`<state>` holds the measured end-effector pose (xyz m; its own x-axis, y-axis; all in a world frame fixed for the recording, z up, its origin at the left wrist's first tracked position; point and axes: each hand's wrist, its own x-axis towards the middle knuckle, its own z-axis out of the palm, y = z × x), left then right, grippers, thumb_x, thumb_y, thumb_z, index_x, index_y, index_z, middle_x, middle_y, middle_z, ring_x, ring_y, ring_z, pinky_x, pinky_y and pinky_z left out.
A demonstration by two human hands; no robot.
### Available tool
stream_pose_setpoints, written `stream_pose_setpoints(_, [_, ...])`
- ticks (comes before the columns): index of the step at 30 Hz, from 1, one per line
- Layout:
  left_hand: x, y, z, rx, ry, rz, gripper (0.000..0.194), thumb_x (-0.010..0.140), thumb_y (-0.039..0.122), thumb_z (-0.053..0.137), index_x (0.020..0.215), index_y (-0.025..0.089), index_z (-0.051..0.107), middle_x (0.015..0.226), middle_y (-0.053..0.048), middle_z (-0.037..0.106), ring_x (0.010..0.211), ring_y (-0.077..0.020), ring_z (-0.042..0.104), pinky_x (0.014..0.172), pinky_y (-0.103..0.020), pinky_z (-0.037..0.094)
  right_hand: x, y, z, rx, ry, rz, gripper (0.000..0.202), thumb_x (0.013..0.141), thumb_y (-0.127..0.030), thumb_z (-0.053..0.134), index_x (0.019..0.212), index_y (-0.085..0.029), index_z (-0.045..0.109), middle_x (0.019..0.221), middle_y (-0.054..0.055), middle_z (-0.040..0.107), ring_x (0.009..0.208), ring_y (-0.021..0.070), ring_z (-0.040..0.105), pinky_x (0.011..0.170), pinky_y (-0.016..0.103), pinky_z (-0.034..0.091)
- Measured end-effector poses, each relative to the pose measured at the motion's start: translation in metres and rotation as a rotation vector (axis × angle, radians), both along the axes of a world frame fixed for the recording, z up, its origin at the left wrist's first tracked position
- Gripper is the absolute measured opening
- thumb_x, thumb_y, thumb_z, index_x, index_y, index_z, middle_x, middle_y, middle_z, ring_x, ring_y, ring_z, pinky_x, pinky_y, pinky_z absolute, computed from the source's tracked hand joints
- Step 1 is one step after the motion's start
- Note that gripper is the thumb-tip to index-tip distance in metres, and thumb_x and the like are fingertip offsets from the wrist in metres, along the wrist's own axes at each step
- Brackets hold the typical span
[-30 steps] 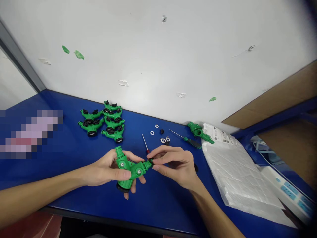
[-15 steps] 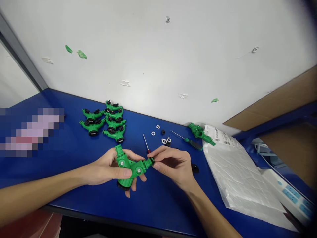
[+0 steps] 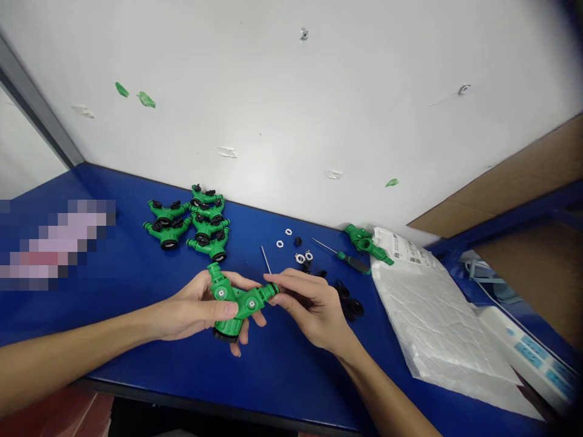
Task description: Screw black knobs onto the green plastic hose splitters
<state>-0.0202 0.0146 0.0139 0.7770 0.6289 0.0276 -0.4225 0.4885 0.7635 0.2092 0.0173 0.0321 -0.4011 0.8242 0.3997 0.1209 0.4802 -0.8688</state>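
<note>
A green Y-shaped connector (image 3: 232,309) with a black ring at its base is held over the blue table (image 3: 291,376). My left hand (image 3: 194,306) wraps round it, thumb across the front and fingers behind. The thumb and fingers of my right hand (image 3: 310,306) pinch the end of its right branch, where a dark ring shows; the fingertips partly hide it. Behind my right hand lies a screwdriver with a thin shaft (image 3: 266,260), its handle hidden. White rings (image 3: 300,258) and small black parts (image 3: 298,241) lie beyond that hand.
Several green connectors with black valves (image 3: 209,226) stand at the back left. A green-handled screwdriver (image 3: 353,261), green parts (image 3: 364,241), black caps (image 3: 356,307), a white padded bag (image 3: 423,315) and a power strip (image 3: 528,352) are on the right.
Both hands and the connector have shifted slightly up and left in view. My right hand has moved back a little, and more black parts show beside it. The grips look the same.
</note>
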Motion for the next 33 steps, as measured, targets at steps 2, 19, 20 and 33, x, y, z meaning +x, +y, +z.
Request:
stream_pose_setpoints(2, [0.0, 0.0, 0.0, 0.012, 0.001, -0.012, 0.035, 0.088, 0.022, 0.067, 0.122, 0.016, 0.063, 0.105, -0.016, 0.072, 0.08, -0.0209, 0.071, 0.064, -0.034, 0.061, 0.0, 0.0, -0.001, -0.116, 0.035, 0.043, 0.019, 0.086, -0.02, 0.07, 0.104, -0.022, 0.077, 0.076, 0.004, 0.069, 0.064, 0.0134, 0.063, 0.058, 0.025, 0.053])
stream_pose_setpoints(19, [0.004, -0.003, -0.004, 0.039, 0.087, 0.084, 0.041, 0.087, 0.025, 0.068, 0.124, 0.022, 0.051, 0.106, -0.011, 0.071, 0.083, -0.0208, 0.07, 0.067, -0.035, 0.061, -0.001, 0.01, -0.014, -0.432, 0.23, 0.113, 0.023, 0.08, -0.037, 0.076, 0.075, -0.015, 0.073, 0.066, 0.003, 0.071, 0.056, 0.0134, 0.065, 0.056, 0.026, 0.055])
stream_pose_setpoints(20, [0.005, -0.004, -0.004, 0.038, 0.101, 0.11, 0.038, 0.088, 0.025, 0.067, 0.121, 0.024, 0.05, 0.106, -0.01, 0.071, 0.084, -0.0213, 0.071, 0.066, -0.036, 0.061, 0.004, 0.013, -0.011, -0.408, 0.149, 0.1, 0.025, 0.081, -0.039, 0.074, 0.076, -0.015, 0.073, 0.066, 0.004, 0.071, 0.057, 0.0138, 0.064, 0.055, 0.026, 0.054])
stream_pose_setpoints(33, [0.012, -0.001, -0.006, 0.109, 0.416, 0.348, 0.026, 0.082, 0.032, 0.072, 0.1, 0.017, 0.061, 0.086, -0.005, 0.067, 0.087, -0.0254, 0.07, 0.062, -0.035, 0.064, 0.108, 0.046, -0.008, 0.049, -0.695, -0.439, 0.027, 0.088, -0.036, 0.059, 0.098, -0.016, 0.074, 0.087, 0.008, 0.07, 0.072, 0.019, 0.06, 0.069, 0.035, 0.047])
